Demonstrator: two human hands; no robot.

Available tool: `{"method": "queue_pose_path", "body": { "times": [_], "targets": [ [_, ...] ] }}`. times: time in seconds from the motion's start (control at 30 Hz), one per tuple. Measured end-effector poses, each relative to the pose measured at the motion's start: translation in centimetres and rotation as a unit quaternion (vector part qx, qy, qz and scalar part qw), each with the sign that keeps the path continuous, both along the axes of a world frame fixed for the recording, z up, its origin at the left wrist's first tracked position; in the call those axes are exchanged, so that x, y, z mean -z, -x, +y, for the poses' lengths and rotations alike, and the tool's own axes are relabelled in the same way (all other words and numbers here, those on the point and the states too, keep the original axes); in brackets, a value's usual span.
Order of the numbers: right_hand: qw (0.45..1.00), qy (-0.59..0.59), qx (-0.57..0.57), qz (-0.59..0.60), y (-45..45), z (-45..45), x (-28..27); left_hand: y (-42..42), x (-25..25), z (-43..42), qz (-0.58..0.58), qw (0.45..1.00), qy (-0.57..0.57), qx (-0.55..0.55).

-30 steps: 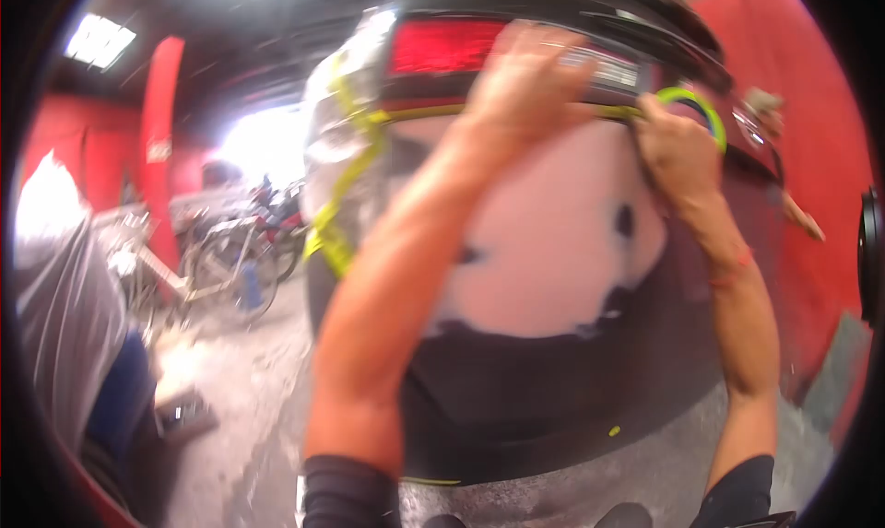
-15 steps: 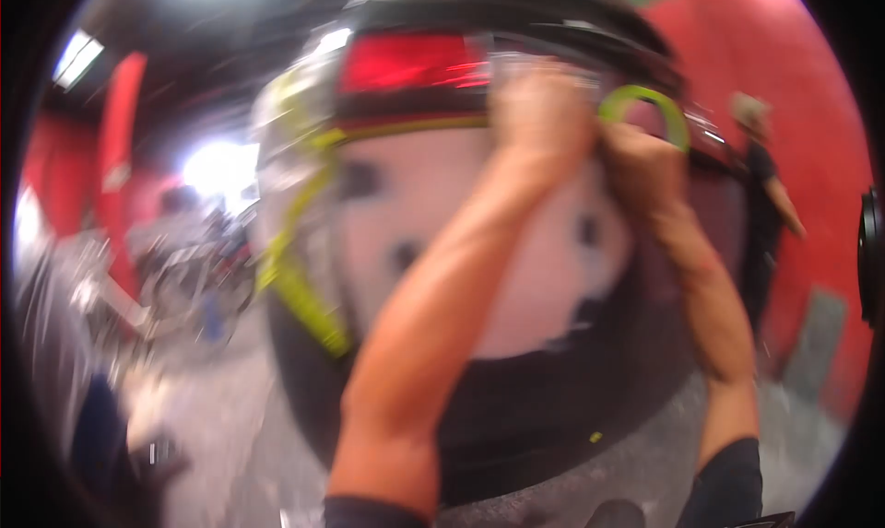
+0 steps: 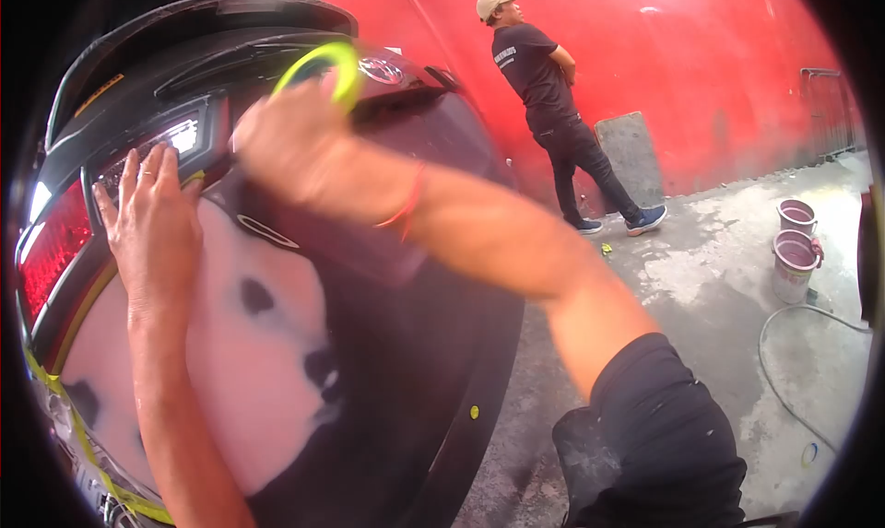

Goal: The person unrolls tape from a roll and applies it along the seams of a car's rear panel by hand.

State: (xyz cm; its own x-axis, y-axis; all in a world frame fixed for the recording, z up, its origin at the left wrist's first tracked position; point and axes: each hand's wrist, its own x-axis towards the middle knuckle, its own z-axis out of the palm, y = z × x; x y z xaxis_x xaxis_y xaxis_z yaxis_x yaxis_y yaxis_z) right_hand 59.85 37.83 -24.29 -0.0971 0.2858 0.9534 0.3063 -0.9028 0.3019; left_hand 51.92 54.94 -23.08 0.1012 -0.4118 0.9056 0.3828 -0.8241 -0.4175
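Note:
My left hand [image 3: 157, 219] lies spread against the dark car's rear, its fingertips on the lamp unit's edge near the red tail light [image 3: 57, 242]. Up and to its right, my right hand [image 3: 290, 141] is closed on a roll of yellow-green tape [image 3: 343, 72], slightly blurred. A strip of yellowish tape runs along the lower edge of the lamps. Below the hands, the car body [image 3: 396, 371] carries a large pale pinkish patch [image 3: 249, 353] with dark spots. Yellow-green tape and clear film [image 3: 78, 436] cover the lower left edge.
A person [image 3: 544, 86] in dark clothes and a cap stands by the red wall [image 3: 701, 76]. A grey board [image 3: 630, 155] leans there. Two buckets [image 3: 793, 261] and a hose [image 3: 770, 367] are on the floor at the right.
The view has swung right along the car. My hands, close together half a second ago, are farther apart; the left has opened flat, and the right still has the tape roll.

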Motion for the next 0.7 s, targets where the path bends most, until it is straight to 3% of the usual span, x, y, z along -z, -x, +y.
{"method": "queue_pose_path", "body": {
  "times": [0.03, 0.13, 0.2, 0.23, 0.3, 0.4, 0.43, 0.47, 0.5, 0.53, 0.57, 0.6, 0.63, 0.67, 0.7],
  "targets": [
    [0.998, -0.025, 0.037, 0.045, -0.4, -2.8, -0.7, -0.1, -0.5, 0.5, 0.005, 1.000, 0.003, 0.005],
    [0.994, -0.093, 0.055, 0.036, -0.6, -7.3, 1.4, 0.4, -1.6, 0.7, 0.010, 0.998, 0.019, 0.054],
    [0.991, -0.069, -0.092, -0.075, -1.0, -7.6, 3.9, 0.4, -2.1, -0.1, 0.014, 0.996, 0.036, 0.075],
    [0.991, -0.068, -0.091, -0.074, -0.7, -7.7, 5.0, 0.8, -2.2, -0.9, 0.017, 0.995, 0.060, 0.080],
    [0.972, 0.022, -0.226, -0.054, 0.2, -7.4, 7.3, 0.5, -2.1, -1.7, 0.005, 0.994, 0.055, 0.090],
    [0.943, 0.039, -0.324, -0.062, 0.1, -6.2, 9.9, 0.9, -1.5, -1.8, -0.008, 0.993, 0.037, 0.110],
    [0.938, 0.070, -0.339, -0.030, 0.3, -6.2, 10.4, -0.1, -2.1, -0.3, -0.052, 0.989, -0.009, 0.141],
    [0.939, 0.092, -0.322, 0.076, 1.9, -6.7, 10.4, 0.3, -2.9, -0.5, -0.010, 0.988, 0.055, 0.142],
    [0.918, 0.095, -0.373, 0.096, 0.9, -6.4, 10.5, 1.3, -3.3, -1.4, 0.052, 0.968, 0.132, 0.207],
    [0.897, 0.094, -0.411, 0.137, 1.3, -6.6, 10.4, 1.8, -2.8, -1.8, 0.060, 0.917, 0.156, 0.361],
    [0.884, 0.102, -0.439, 0.124, 1.1, -6.3, 10.6, 3.0, -2.0, -1.8, 0.042, 0.924, 0.118, 0.361],
    [0.881, 0.105, -0.454, 0.087, 0.8, -6.0, 10.8, 3.3, -0.4, -0.7, 0.022, 0.942, -0.007, 0.334],
    [0.880, 0.107, -0.460, 0.045, 1.1, -5.8, 10.8, 5.4, 2.1, -0.7, 0.040, 0.963, -0.075, 0.256],
    [0.869, 0.127, -0.476, 0.044, 1.3, -5.6, 10.9, 7.1, 5.1, -1.9, 0.099, 0.953, -0.084, 0.272],
    [0.861, 0.124, -0.492, 0.034, 1.7, -5.3, 11.1, 8.0, 7.8, -2.7, 0.165, 0.940, -0.004, 0.298]
  ]
}}
